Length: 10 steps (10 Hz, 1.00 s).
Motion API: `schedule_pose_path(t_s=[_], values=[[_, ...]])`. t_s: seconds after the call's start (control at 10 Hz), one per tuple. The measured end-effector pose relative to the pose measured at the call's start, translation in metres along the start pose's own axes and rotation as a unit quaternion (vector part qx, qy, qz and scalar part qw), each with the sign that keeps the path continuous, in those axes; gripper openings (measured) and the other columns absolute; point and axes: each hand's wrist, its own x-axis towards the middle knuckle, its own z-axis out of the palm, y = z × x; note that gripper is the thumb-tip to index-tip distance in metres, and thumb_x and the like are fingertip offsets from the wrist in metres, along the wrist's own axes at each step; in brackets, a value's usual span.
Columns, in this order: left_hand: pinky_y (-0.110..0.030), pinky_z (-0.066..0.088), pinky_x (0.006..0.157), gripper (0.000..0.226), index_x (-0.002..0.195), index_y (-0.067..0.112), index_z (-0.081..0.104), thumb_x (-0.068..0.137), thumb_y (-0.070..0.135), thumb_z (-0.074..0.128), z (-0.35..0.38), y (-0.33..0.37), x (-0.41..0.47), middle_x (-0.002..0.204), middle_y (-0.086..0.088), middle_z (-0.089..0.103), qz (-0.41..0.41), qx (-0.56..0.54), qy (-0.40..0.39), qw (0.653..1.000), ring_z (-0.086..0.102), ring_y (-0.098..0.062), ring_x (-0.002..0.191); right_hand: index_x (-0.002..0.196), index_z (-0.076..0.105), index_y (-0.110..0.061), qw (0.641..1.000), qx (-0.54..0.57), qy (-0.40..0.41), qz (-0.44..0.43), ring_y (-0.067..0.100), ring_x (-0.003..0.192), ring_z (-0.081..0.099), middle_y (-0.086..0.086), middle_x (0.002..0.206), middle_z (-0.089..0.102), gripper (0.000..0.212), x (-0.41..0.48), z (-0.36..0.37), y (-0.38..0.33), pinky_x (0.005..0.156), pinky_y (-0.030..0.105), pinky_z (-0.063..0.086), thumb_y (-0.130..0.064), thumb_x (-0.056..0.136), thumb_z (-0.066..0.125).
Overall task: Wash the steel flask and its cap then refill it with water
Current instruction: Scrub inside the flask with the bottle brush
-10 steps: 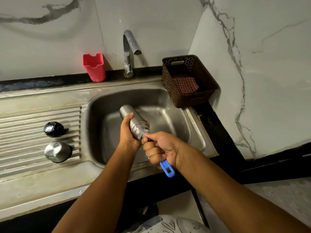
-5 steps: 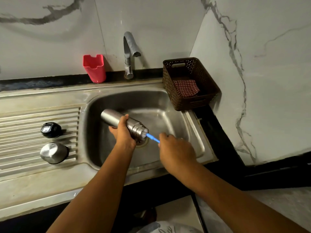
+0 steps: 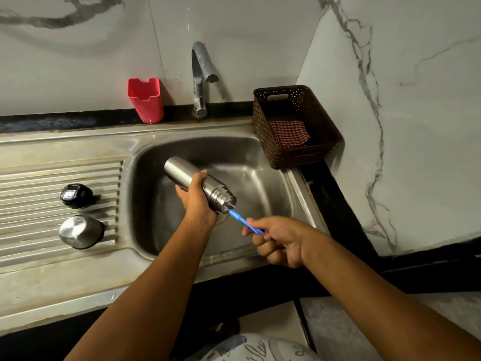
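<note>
My left hand [image 3: 195, 202] grips the steel flask [image 3: 182, 172] around its middle, holding it tilted over the sink basin [image 3: 263, 183] with its open threaded mouth pointing down to the right. My right hand [image 3: 279, 239] holds the blue handle of a bottle brush [image 3: 240, 219]; the brush end is inside the flask's mouth and hidden. On the ribbed drainboard [image 3: 33, 175] to the left lie the steel cup cap [image 3: 79, 231] and the black stopper [image 3: 76, 196].
A steel tap [image 3: 202, 74] stands behind the basin, with no water running. A red plastic cup [image 3: 146, 100] sits to its left. A brown perforated basket [image 3: 320, 121] with a red checked cloth [image 3: 289, 133] stands at the sink's right corner against the marble wall.
My right hand has drawn back to the right, pulling more of the blue brush handle out of the flask. My left hand has tipped the flask flatter, base toward the left.
</note>
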Motion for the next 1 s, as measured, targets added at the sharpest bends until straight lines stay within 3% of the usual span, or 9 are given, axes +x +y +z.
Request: schedule_pose_path(t_s=[0.1,0.3,0.4,0.5,0.6,0.7,0.8,0.9,1.0], values=[[-0.054,0.063,0.081,0.087,0.153,0.034,0.034,0.081,0.018,0.081,0.002,0.003,0.002,0.124,-0.018,0.066,0.012,0.012,-0.016,1.000,0.072,-0.035,0.094,0.096,0.062,-0.013,0.994,-0.083,0.033,-0.060,0.006,0.040,0.029,-0.003,0.057,0.040,0.032,0.002,-0.006,0.003,0.035,0.018,0.024,-0.037,0.108,0.046],[-0.052,0.063,0.083,0.114,0.165,0.041,0.004,0.086,0.016,0.081,0.005,0.007,-0.004,0.132,-0.009,0.061,0.015,-0.042,0.065,0.997,0.074,-0.031,0.095,0.091,0.062,-0.017,0.501,-0.666,0.375,-0.406,0.028,0.057,0.058,0.003,0.074,0.058,0.004,0.008,0.000,0.010,0.050,0.030,0.029,-0.017,0.090,0.066],[-0.054,0.062,0.090,0.115,0.166,0.041,0.002,0.085,0.017,0.081,0.007,0.002,-0.005,0.139,-0.009,0.057,0.009,-0.048,0.099,0.994,0.073,-0.032,0.098,0.088,0.066,-0.014,0.462,-0.685,0.413,-0.384,0.028,0.060,0.058,0.006,0.073,0.060,0.007,0.011,0.009,0.020,0.051,0.033,0.033,-0.013,0.082,0.069],[-0.054,0.062,0.090,0.114,0.166,0.041,0.006,0.084,0.016,0.081,0.006,-0.003,-0.007,0.135,-0.009,0.059,0.013,-0.032,0.097,0.995,0.073,-0.032,0.095,0.082,0.064,-0.020,0.490,-0.684,0.387,-0.377,0.024,0.052,0.057,0.001,0.066,0.061,0.016,0.011,0.004,0.026,0.048,0.029,0.029,-0.030,0.094,0.067],[-0.053,0.064,0.083,0.107,0.164,0.039,0.013,0.084,0.014,0.080,0.001,0.000,-0.008,0.127,-0.013,0.063,0.016,-0.008,0.040,0.999,0.074,-0.032,0.092,0.081,0.059,-0.021,0.817,-0.467,0.235,-0.243,0.018,0.048,0.048,0.000,0.064,0.052,0.038,0.001,0.002,0.010,0.048,0.026,0.032,-0.045,0.106,0.043],[-0.042,0.062,0.063,0.084,0.153,0.027,0.033,0.085,0.017,0.079,-0.002,0.006,-0.009,0.119,-0.017,0.064,0.007,0.017,-0.011,1.000,0.071,-0.030,0.083,0.081,0.056,-0.018,1.000,-0.019,-0.017,-0.010,0.004,0.038,0.022,-0.007,0.057,0.029,0.036,-0.005,-0.004,0.001,0.034,0.015,0.016,-0.043,0.106,0.047],[-0.045,0.063,0.068,0.087,0.155,0.029,0.031,0.085,0.018,0.080,0.000,0.010,-0.012,0.117,-0.014,0.064,0.016,0.020,-0.013,1.000,0.072,-0.030,0.085,0.090,0.062,-0.015,0.999,-0.040,-0.004,-0.033,0.006,0.042,0.025,-0.007,0.057,0.033,0.035,-0.005,-0.005,0.003,0.036,0.018,0.019,-0.041,0.107,0.046],[-0.054,0.064,0.082,0.106,0.164,0.037,0.012,0.086,0.015,0.080,0.001,0.010,-0.016,0.131,-0.015,0.061,0.028,0.001,0.028,0.999,0.074,-0.033,0.094,0.101,0.064,-0.019,0.796,-0.456,0.218,-0.335,0.016,0.055,0.051,-0.006,0.068,0.054,0.018,0.001,-0.006,0.012,0.049,0.028,0.035,-0.033,0.104,0.054],[-0.039,0.063,0.057,0.110,0.166,0.037,0.004,0.089,0.013,0.078,0.001,0.004,-0.025,0.139,-0.009,0.058,0.015,-0.030,0.082,0.996,0.071,-0.025,0.081,0.093,0.068,-0.019,0.487,-0.658,0.397,-0.415,0.027,0.055,0.058,0.002,0.071,0.059,0.013,0.002,-0.001,0.016,0.050,0.030,0.031,-0.017,0.082,0.075]])
